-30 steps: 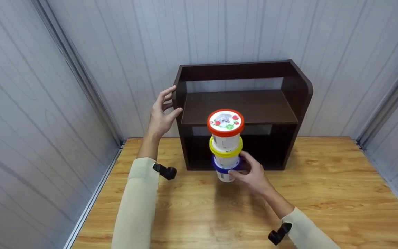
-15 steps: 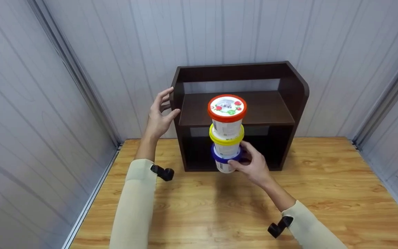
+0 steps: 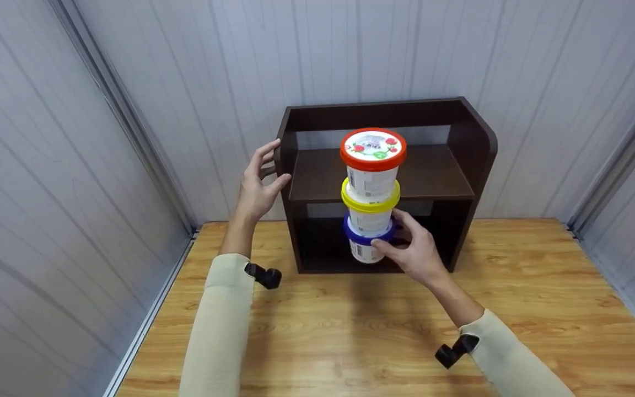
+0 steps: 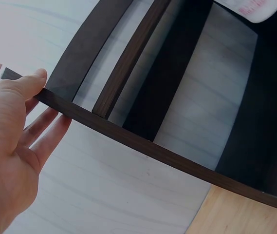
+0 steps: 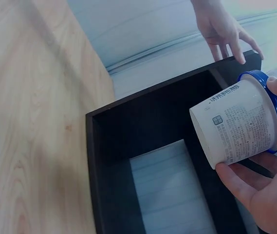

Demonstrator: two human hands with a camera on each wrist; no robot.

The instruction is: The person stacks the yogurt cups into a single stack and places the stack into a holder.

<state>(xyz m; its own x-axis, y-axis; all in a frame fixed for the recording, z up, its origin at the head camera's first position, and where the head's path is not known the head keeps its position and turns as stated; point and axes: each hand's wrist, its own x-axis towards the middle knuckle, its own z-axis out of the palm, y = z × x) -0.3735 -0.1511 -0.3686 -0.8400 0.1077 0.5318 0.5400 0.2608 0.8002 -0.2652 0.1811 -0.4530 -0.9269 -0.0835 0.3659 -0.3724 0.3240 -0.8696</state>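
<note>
My right hand point(image 3: 414, 251) grips the lowest tub point(image 3: 366, 252), a white one with a blue lid, and holds it up in front of the shelf. On it stand a tub with a yellow lid point(image 3: 370, 218) and, topmost, a tub with a red lid point(image 3: 372, 182) printed with red fruit. The right wrist view shows the blue-lidded tub point(image 5: 235, 124) between thumb and fingers. My left hand point(image 3: 257, 190) holds the left side panel of the dark brown shelf point(image 3: 317, 171), thumb on one face and fingers on the other, as the left wrist view shows.
The shelf stands on a wood-grain table point(image 3: 306, 331), close to the pale panelled back wall point(image 3: 185, 66). It has an upper board and a lower compartment point(image 3: 323, 242). Side walls point(image 3: 47, 220) border the table at left and right.
The stack of tubs has risen with my right hand, drifting slightly right and now overlapping the upper shelf board in the head view. My left hand keeps its place on the side panel.
</note>
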